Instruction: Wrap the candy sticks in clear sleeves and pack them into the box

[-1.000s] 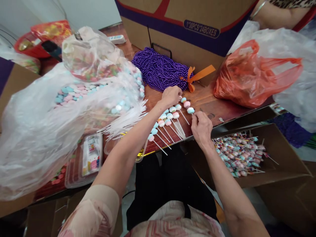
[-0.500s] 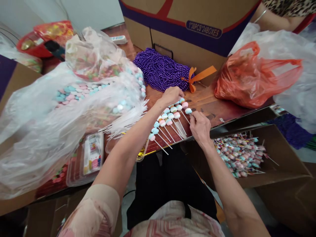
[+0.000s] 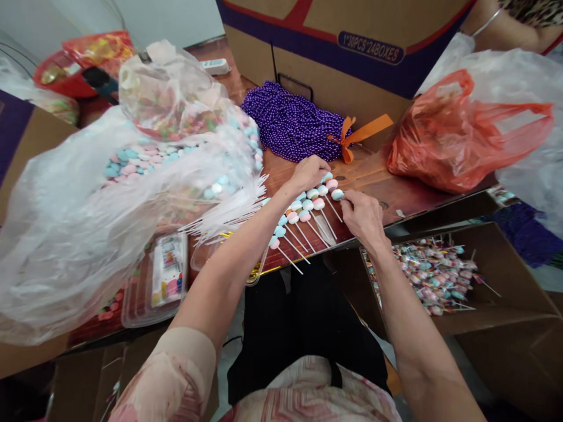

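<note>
A row of candy skewers (image 3: 294, 217), pastel blue, pink and white candies on white sticks, lies side by side near the table's front edge, sticks pointing toward me. My left hand (image 3: 311, 171) reaches over the row, its fingers curled down at the far end of the rightmost skewer; its fingertips are partly hidden. My right hand (image 3: 364, 215) is closed in a pinch at the near end of that same skewer, just beside its blue-and-white candy (image 3: 337, 194). A bundle of loose white sticks (image 3: 233, 208) lies left of the row, partly behind my left forearm.
Purple bead strands (image 3: 294, 123) tied with orange ribbon lie behind the row, before a large carton (image 3: 316, 64). Plastic bags of candies (image 3: 141, 158) cover the left side. A red plastic bag (image 3: 457, 135) stands right. Below it, an open box (image 3: 497, 275) holds wrapped skewers. Another person's arm shows top right.
The view has shifted slightly. Both hands stay at the two ends of the rightmost skewer, with little movement against the row.
</note>
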